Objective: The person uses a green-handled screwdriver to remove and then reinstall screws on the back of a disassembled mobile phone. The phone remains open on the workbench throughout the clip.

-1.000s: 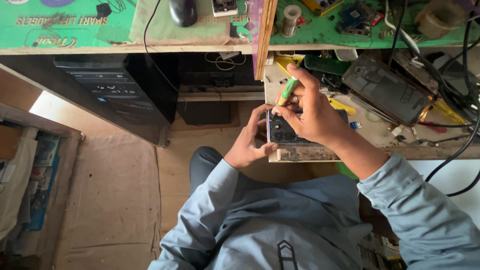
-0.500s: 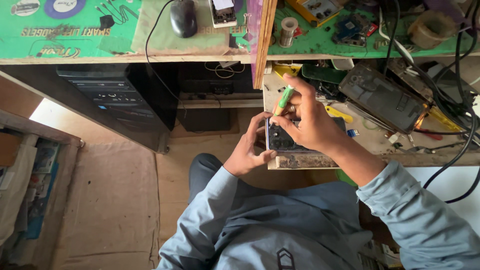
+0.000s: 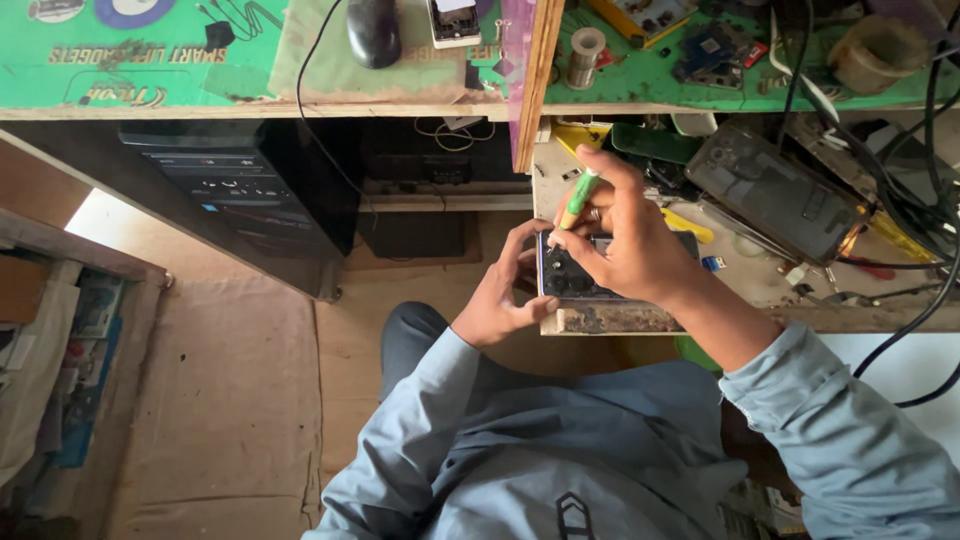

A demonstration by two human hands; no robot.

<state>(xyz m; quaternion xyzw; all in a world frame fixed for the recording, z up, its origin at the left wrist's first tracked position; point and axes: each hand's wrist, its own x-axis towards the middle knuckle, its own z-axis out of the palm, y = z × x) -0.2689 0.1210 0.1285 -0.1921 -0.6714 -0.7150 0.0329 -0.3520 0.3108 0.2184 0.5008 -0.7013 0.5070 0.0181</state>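
Beside the black computer tower (image 3: 250, 190), my left hand (image 3: 505, 295) grips the opened phone (image 3: 575, 275); right-hand fingers (image 3: 590, 205) pinch a green screwdriver (image 3: 578, 197), screws apparently unfinished.

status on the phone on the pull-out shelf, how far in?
Done: the phone lies with its dark inside showing, so its back seems off. In hand: the left hand steadies its edge while the right hand sets a green screwdriver tip onto it. Left: no cover back on; screw count cannot be told.
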